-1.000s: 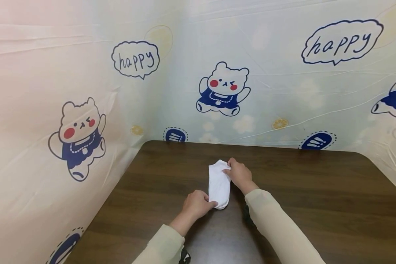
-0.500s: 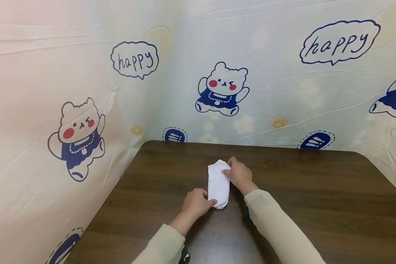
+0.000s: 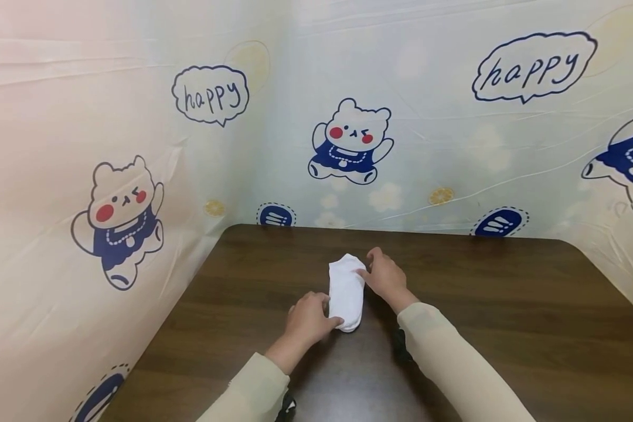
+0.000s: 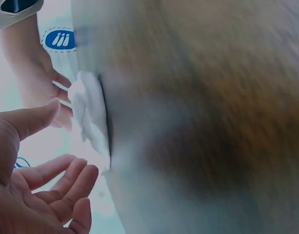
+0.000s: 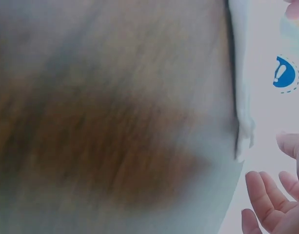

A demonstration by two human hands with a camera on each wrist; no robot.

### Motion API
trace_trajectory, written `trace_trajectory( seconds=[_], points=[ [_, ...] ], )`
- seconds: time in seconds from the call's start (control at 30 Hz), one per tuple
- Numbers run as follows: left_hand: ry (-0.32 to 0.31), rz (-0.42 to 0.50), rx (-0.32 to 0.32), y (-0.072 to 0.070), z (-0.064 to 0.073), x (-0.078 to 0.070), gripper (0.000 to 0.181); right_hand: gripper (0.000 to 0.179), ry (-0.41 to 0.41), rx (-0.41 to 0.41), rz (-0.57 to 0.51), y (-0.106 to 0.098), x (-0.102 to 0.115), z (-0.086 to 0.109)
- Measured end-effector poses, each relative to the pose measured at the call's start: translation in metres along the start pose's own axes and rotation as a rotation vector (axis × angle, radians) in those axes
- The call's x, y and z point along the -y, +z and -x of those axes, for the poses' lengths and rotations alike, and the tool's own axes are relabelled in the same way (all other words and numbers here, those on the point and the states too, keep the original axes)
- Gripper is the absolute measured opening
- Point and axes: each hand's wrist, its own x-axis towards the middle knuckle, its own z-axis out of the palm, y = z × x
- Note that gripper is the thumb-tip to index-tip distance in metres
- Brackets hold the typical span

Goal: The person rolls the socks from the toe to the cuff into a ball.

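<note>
A pair of white ankle socks (image 3: 346, 296) lies flat on the brown table (image 3: 485, 328), one stacked over the other, cuffs toward the far side. Beside the lower left edge is my left hand (image 3: 307, 321), thumb over the toe end; in the left wrist view its fingers (image 4: 73, 187) are spread, with a gap before the fabric. My right hand (image 3: 387, 278) is at the upper right by the cuffs, thumb near the edge. The right wrist view shows the loosely bent fingers (image 5: 259, 192) apart from the socks (image 5: 243, 97), gripping nothing.
A pale curtain (image 3: 274, 146) printed with cartoon bears and "happy" bubbles hangs behind the table and along its left side. Bare brown tabletop surrounds the socks. Both forearms wear light sleeves (image 3: 453, 351) with dark bands beneath.
Both hands have loosened from the socks, their fingers spreading outward. The left hand has shifted slightly up, and the whole head view has drifted a little. The socks stay flat in place.
</note>
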Motion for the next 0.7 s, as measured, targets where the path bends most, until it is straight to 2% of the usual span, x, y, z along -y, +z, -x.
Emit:
trace_trajectory(
  seconds=[0.2,0.33,0.5,0.7],
  points=[
    [0.093,-0.057,-0.001,0.000,0.002,0.000,0.046,0.046,0.013,-0.018,-0.047,-0.010,0.000,0.009],
    [0.194,-0.113,-0.022,0.003,0.003,0.004,0.039,0.044,0.023,-0.030,-0.102,-0.017,0.001,0.017],
    [0.318,-0.236,-0.050,0.009,0.006,0.007,0.030,0.042,0.039,-0.050,-0.146,-0.026,0.000,0.028],
    [0.381,-0.302,-0.044,0.011,0.007,0.005,0.025,0.038,0.000,-0.065,-0.130,-0.029,-0.003,0.041]
  ],
)
